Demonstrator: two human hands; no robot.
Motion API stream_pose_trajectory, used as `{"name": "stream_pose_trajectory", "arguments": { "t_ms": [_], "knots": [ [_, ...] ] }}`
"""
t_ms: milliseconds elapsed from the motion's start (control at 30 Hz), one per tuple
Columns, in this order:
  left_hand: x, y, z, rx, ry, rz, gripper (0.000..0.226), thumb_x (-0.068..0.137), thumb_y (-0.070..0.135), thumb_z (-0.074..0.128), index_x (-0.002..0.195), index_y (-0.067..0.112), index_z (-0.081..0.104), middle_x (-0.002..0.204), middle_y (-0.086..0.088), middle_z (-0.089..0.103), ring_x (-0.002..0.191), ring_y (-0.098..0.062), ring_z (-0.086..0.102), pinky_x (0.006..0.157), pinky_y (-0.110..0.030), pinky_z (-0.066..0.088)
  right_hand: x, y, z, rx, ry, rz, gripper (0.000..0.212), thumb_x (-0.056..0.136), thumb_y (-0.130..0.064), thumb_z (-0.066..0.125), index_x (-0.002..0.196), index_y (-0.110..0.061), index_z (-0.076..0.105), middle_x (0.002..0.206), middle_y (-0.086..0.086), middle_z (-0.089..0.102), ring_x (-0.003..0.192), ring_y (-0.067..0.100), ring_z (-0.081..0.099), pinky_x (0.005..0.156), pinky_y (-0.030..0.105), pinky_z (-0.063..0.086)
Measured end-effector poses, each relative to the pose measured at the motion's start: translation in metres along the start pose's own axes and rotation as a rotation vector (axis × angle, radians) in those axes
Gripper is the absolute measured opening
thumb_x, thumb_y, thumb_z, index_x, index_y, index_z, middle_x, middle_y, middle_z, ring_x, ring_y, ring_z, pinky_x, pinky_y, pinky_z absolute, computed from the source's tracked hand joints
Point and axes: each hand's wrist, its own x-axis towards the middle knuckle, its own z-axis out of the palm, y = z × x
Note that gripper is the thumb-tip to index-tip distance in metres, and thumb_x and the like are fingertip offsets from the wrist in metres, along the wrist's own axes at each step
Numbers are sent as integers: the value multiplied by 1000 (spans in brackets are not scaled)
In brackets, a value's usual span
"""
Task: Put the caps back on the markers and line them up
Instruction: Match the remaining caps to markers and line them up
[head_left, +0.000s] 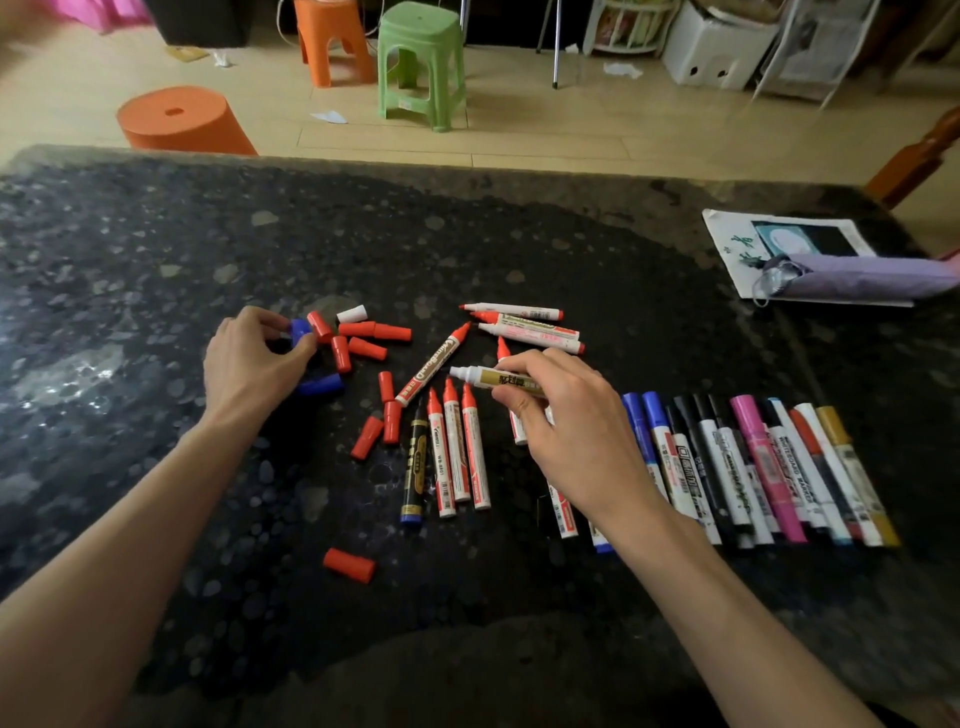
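Two hands grip blue cap, gold marker (bare table beyond).

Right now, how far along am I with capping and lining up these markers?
Done: the capped row on the right. In hand: right hand holds an uncapped gold marker, left hand pinches a blue cap. Remaining: many uncapped red markers and loose red caps.

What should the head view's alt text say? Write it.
A person's right hand holds an uncapped gold marker while the left hand pinches a blue cap among red caps on a dark table; capped markers lie lined up at right.
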Motion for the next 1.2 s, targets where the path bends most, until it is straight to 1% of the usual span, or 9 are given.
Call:
{"name": "stream_pose_trajectory", "arguments": {
  "t_ms": [100, 200, 300, 400, 600, 800, 933, 1067, 1200],
  "knots": [
    [-5, -4, -2, -73, 47, 53, 30, 87, 25, 76, 112, 14, 63, 105, -2, 70, 103, -26, 67, 92, -43, 53, -1, 1, -1, 12, 7, 0, 23, 101, -32, 63, 123, -25, 69, 112, -10, 66, 108, 9, 59, 95, 35, 50],
    [-16, 3, -10, -257, 46, 194, 28, 91, 14, 74, 114, 21, 60, 106, 5, 69, 102, -18, 68, 84, -26, 51, 0, 2, -3, 24, 29, -3, 23, 100, -31, 65, 122, -25, 69, 113, -10, 66, 109, 8, 58, 96, 34, 50],
    [-37, 29, -16, -388, -141, 340, 29, 92, 11, 73, 113, 29, 64, 107, 10, 70, 100, -11, 69, 85, -27, 55, 1, 4, -4, 16, 59, -4, 26, 100, -30, 66, 125, -23, 70, 118, -10, 66, 115, 7, 57, 100, 31, 49],
    [-62, 53, -16, -467, -337, 417, 29, 91, 5, 73, 112, 24, 71, 104, 9, 72, 95, -10, 72, 89, -30, 59, 1, 6, -8, 26, 94, -16, 27, 100, -30, 66, 125, -24, 70, 123, -11, 66, 119, 5, 55, 102, 31, 48],
    [-85, 76, -16, -483, -499, 502, 30, 88, 3, 75, 114, 17, 74, 111, 6, 73, 102, -11, 72, 92, -28, 58, -2, 11, -12, 26, 98, -46, 27, 97, -30, 66, 124, -27, 70, 123, -12, 64, 121, 7, 56, 101, 40, 50],
    [-89, 82, -15, -470, -507, 491, 31, 87, 9, 76, 113, 24, 73, 110, 22, 71, 101, -3, 71, 93, -18, 55, -6, 13, -19, -15, 125, -66, 27, 97, -28, 69, 124, -27, 71, 116, -12, 64, 114, 7, 57, 98, 37, 49],
    [-91, 84, -15, -464, -504, 508, 29, 88, 12, 75, 114, 24, 73, 109, 19, 71, 101, -4, 72, 94, -25, 57, -9, 13, -18, -77, 124, -103, 28, 96, -29, 70, 124, -28, 72, 107, -12, 61, 103, 4, 53, 90, 32, 48],
    [-99, 88, -13, -442, -534, 530, 23, 94, 17, 70, 115, 25, 71, 103, 13, 74, 91, -11, 74, 85, -39, 62, -10, 10, -16, -32, 89, -118, 33, 95, -34, 69, 127, -28, 71, 104, -11, 62, 98, 5, 56, 84, 26, 50],
    [-102, 90, -11, -429, -492, 537, 20, 97, 16, 66, 113, 26, 70, 88, 10, 75, 75, -10, 73, 74, -29, 60, -10, 10, -17, 93, 41, -152, 34, 99, -33, 68, 131, -22, 70, 105, -6, 69, 94, 8, 65, 81, 36, 56]
  ]
}}
